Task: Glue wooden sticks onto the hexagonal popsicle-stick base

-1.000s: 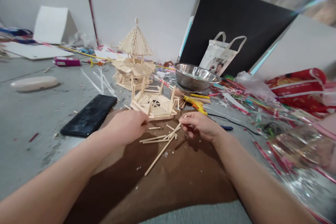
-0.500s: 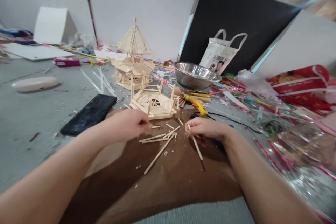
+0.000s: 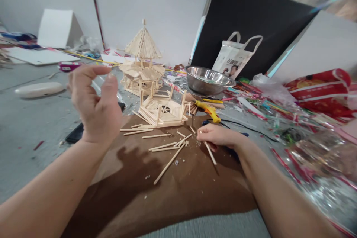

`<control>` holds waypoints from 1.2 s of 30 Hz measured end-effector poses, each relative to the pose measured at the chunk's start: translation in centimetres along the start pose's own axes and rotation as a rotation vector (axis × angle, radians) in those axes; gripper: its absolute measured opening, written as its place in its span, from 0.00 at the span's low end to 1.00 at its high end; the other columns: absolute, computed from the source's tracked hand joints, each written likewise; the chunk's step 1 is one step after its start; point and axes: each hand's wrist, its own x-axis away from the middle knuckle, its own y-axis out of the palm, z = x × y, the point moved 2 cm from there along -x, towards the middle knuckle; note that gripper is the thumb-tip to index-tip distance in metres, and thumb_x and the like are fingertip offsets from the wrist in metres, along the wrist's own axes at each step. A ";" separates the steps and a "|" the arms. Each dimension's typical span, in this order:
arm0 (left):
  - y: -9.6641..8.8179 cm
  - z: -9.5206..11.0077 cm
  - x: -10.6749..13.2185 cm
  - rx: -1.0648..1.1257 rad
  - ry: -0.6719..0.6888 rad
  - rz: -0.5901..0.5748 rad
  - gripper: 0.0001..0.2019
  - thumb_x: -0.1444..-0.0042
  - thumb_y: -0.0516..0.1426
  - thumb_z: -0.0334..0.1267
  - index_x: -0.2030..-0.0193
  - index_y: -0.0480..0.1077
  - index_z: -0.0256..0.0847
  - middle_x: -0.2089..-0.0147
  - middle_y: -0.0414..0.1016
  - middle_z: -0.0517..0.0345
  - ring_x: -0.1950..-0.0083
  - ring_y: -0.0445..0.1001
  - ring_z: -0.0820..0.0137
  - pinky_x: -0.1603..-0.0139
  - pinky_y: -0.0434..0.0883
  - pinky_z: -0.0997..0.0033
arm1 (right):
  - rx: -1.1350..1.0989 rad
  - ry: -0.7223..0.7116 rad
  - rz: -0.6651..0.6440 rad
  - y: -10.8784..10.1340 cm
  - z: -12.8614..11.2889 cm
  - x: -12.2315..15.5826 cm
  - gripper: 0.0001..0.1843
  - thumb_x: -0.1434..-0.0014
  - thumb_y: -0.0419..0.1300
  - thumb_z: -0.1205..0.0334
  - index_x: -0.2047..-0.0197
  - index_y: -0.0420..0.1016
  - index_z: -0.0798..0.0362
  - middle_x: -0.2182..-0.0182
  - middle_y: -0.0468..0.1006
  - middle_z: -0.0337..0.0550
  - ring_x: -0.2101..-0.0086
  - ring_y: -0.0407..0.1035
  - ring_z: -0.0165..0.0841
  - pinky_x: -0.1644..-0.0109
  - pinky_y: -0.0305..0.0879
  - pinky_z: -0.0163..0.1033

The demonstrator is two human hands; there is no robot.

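My left hand (image 3: 96,106) is raised above the table, fingers apart and curled, holding nothing. My right hand (image 3: 219,135) rests on the brown paper (image 3: 167,189), pinched on a wooden stick (image 3: 209,151) that slants toward me. Several loose wooden sticks (image 3: 164,147) lie on the paper between the hands. Just beyond them sits a small open stick frame (image 3: 163,109), and behind it a taller stick pagoda (image 3: 142,63) with a pointed roof.
A black phone (image 3: 75,134) lies partly hidden behind my left wrist. A steel bowl (image 3: 208,80), a yellow glue gun (image 3: 208,109), a white tote bag (image 3: 237,57) and red packaging (image 3: 318,91) crowd the right. A white oval object (image 3: 37,89) lies far left.
My left hand lifted from beside the stick frame up and to the left and opened; more sticks now lie where it was. My right hand took a stick and holds it.
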 end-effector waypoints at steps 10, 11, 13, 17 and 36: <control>4.5 -3.4 0.0 -0.588 0.398 -0.900 0.12 0.54 0.47 0.42 0.74 0.68 0.40 0.74 0.71 0.56 0.71 0.67 0.69 0.70 0.61 0.70 | 0.188 -0.013 0.013 0.6 0.7 -1.1 0.12 0.53 0.51 0.55 0.76 0.62 0.55 0.85 0.62 0.34 0.86 0.58 0.22 0.86 0.52 0.26; 4.9 -3.6 0.4 -0.615 0.425 -1.037 0.11 0.56 0.48 0.42 0.74 0.69 0.40 0.72 0.71 0.55 0.71 0.67 0.69 0.71 0.61 0.71 | 0.178 -0.015 0.007 0.7 0.7 -1.2 0.12 0.53 0.51 0.54 0.76 0.62 0.55 0.85 0.62 0.33 0.87 0.57 0.22 0.86 0.52 0.26; 5.2 -3.6 1.0 -0.639 0.476 -1.117 0.10 0.57 0.48 0.39 0.72 0.69 0.41 0.69 0.71 0.55 0.68 0.68 0.68 0.71 0.61 0.72 | 0.130 -0.031 0.002 0.9 0.6 -1.3 0.13 0.53 0.52 0.52 0.75 0.62 0.55 0.85 0.61 0.33 0.87 0.56 0.21 0.87 0.50 0.26; 4.7 -3.3 0.5 -0.752 0.454 -1.039 0.12 0.57 0.45 0.39 0.71 0.68 0.43 0.66 0.71 0.54 0.65 0.68 0.64 0.70 0.62 0.69 | -0.052 -0.111 -0.001 1.2 0.4 -1.5 0.15 0.53 0.52 0.49 0.75 0.60 0.55 0.87 0.59 0.30 0.89 0.53 0.20 0.88 0.46 0.25; 3.5 -4.4 -0.9 -0.879 0.339 -1.019 0.10 0.57 0.47 0.38 0.71 0.68 0.43 0.65 0.71 0.51 0.66 0.67 0.63 0.69 0.64 0.65 | -0.255 -0.080 0.025 1.3 0.6 -1.7 0.12 0.53 0.55 0.54 0.72 0.61 0.55 0.82 0.68 0.34 0.88 0.57 0.19 0.89 0.46 0.24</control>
